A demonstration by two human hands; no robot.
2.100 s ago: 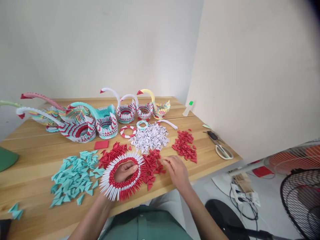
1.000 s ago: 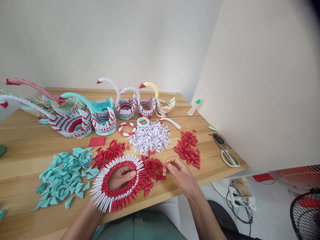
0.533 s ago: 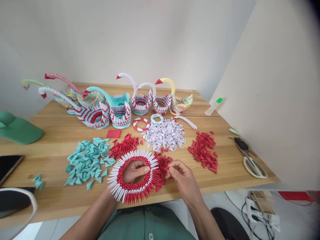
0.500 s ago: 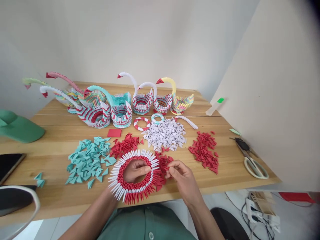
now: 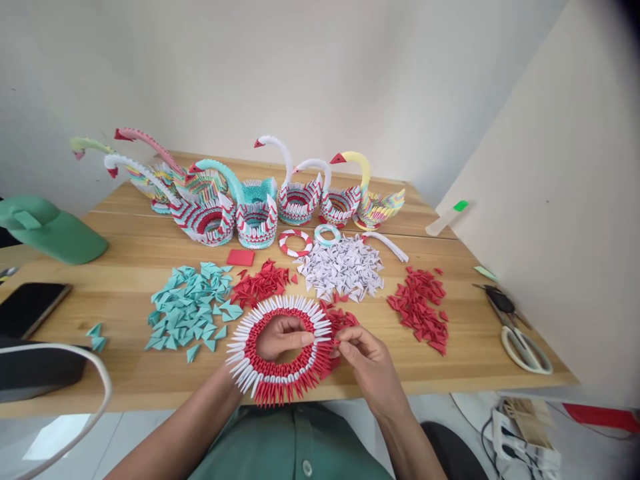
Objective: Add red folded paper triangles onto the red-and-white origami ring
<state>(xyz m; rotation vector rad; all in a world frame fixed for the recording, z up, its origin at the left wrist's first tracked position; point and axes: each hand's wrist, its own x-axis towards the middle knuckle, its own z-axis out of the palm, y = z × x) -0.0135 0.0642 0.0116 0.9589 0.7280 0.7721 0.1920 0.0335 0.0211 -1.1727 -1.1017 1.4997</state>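
Note:
A ring of folded paper pieces (image 5: pixel 253 327), red inside with white and red points outside, is held up near the table's front edge. My left hand (image 5: pixel 285 338) reaches through it from below, thumb and fingers closed on its right side. At the ring's right rim, my right hand (image 5: pixel 367 357) pinches a small red piece, partly hidden by the fingers. Behind that hand lie red pieces (image 5: pixel 345 319), partly covered by the ring. White pieces (image 5: pixel 343 269) are heaped farther back, and turquoise pieces (image 5: pixel 187 307) lie to the left.
Paper swans (image 5: pixel 257 220) stand along the back. Two small rings (image 5: pixel 296 244) and a white curved strip (image 5: pixel 387 245) lie before them. More red pieces (image 5: pixel 420 303) and scissors (image 5: pixel 525 350) are right; a phone (image 5: pixel 33 310) and green object (image 5: pixel 55 230) are left.
The view has shifted, so the table's things appear farther right. My right hand has come closer to the ring's right rim with the red piece. My left hand keeps its hold.

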